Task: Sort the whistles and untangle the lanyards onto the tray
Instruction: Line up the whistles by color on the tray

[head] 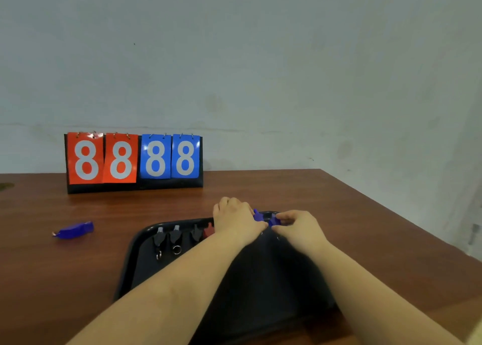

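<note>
Right hand and left hand each pinch a blue whistle at the tray far rim.

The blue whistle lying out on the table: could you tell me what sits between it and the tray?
Nothing: in the head view, only bare table lies between the blue whistle and the tray.
</note>
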Motion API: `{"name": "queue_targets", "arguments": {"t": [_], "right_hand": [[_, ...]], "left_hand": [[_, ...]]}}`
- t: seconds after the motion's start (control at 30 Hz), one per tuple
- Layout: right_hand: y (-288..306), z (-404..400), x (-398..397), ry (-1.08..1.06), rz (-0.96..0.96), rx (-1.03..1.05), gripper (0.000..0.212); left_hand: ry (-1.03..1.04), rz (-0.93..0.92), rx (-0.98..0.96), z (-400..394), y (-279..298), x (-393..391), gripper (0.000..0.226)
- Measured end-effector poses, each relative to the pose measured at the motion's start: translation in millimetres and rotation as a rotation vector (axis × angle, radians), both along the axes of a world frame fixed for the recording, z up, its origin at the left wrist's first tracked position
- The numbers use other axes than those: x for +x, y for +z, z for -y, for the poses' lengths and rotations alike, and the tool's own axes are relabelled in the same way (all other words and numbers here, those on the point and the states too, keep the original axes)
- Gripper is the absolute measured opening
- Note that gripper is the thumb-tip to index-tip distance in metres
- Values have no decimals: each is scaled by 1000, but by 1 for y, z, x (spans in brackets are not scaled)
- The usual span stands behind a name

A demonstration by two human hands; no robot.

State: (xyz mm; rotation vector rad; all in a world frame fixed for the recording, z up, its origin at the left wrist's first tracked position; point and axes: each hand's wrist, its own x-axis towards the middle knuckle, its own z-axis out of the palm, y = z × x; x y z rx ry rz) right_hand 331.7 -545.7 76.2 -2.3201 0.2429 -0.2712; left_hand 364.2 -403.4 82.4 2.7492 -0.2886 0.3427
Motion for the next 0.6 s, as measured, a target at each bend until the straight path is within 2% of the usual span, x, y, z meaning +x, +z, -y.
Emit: {"name": "queue_targets", "arguments": {"t": [0.17, 0.27, 0.43, 0.6], "right_hand": [[-5, 8, 18, 11, -26, -39, 41], [-7, 8, 22, 33, -53, -59, 41], [-7, 1, 22, 47, -86, -64, 42], [4, -5, 5, 18, -87, -130, 47]], "left_hand": [[13, -19, 160, 8, -8, 14, 57], [28, -34, 192, 9, -14, 17, 60], [18, -60, 158, 4, -15, 14, 59], [-35, -40, 2, -25, 0, -1, 48]]}}
